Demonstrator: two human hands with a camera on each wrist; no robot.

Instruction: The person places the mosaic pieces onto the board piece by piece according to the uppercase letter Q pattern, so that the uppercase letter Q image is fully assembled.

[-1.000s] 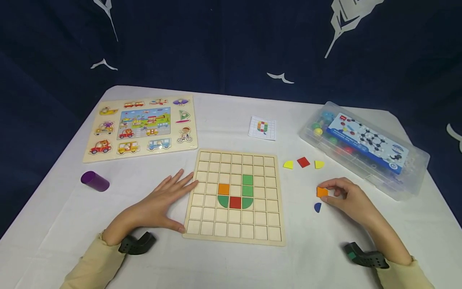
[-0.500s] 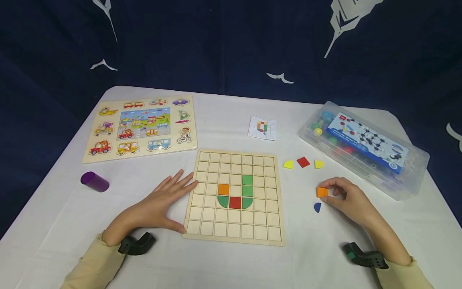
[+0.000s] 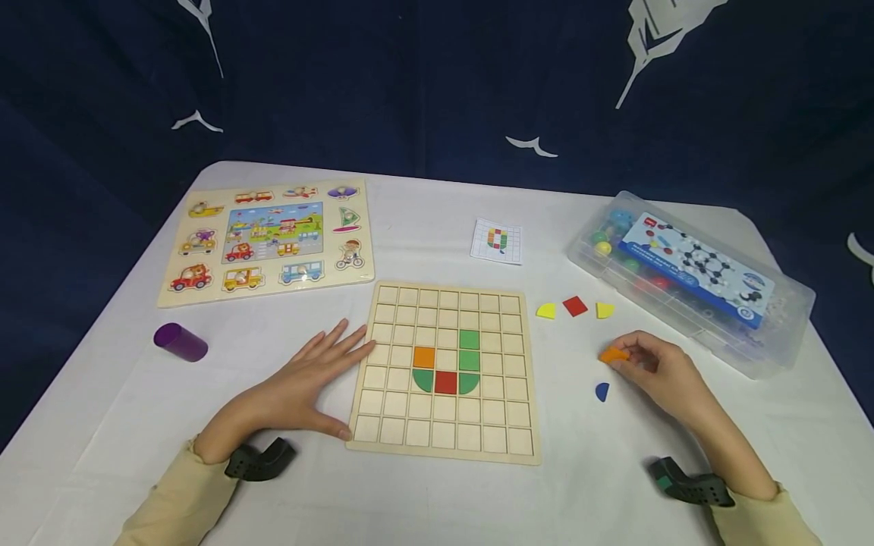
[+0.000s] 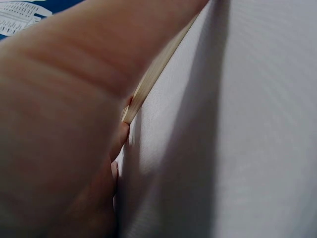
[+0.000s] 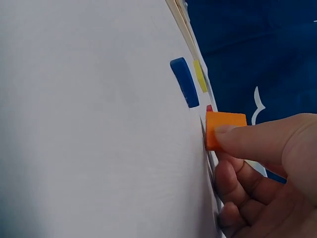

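Thumb and fingers of my right hand pinch an orange square tile, which is tilted up on edge just behind a blue half-round tile. My left hand lies spread at the left side of a wooden grid board, with fingertips and thumb touching its edge. Set in the board are an orange square, a red square, two green squares and two green quarter-rounds. In the left wrist view, the palm hides most of the board.
Two yellow quarter-rounds and a red square lie right of the board. Behind it is a pattern card. A clear plastic case stands at right; a vehicle puzzle and purple cylinder are at left.
The orange tile in my right hand has gone from showing its flat face to being tipped up, with the fingers raised slightly. My left hand has stayed still.
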